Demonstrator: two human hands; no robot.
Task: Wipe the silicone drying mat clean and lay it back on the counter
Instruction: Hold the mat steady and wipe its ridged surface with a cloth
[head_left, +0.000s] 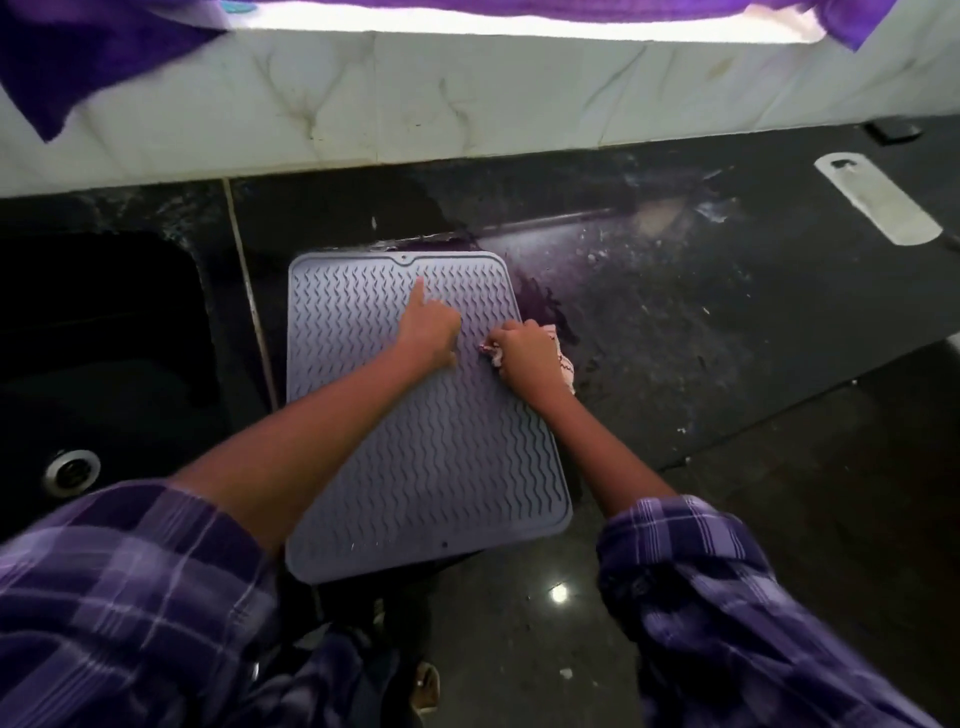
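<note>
On the dark counter (675, 322), just right of the black sink (104, 338), lies the grey mat (431, 457), flat w/ its wavy ribbed side up. Its near edge hangs past the counter's front edge, over the floor (545, 623). Far edge has a small notch w/ a hole, pointing toward the white marble wall (467, 93).

Left hand (428, 330) rests on the upper middle of the mat: index finger stretched straight toward the far edge, other fingers curled under, holding nothing. Looks like it's pressing the mat down, tho contact can't be told for sure.

Right hand (522, 353) sits at the mat's right edge, fingers curled tight round a bunched cloth (563, 366), white w/ reddish marks. Cloth pokes out both sides of the fist, partly on the mat, partly on the counter beside it.

Counter right of the mat is wet & streaked, w/ pale specks. Far right, well apart from the mat, a flat metal piece (878, 205) lies on the counter. Purple cloth (78, 57) hangs top left over the wall. Both arms wear rolled purple plaid sleeves (130, 597).
</note>
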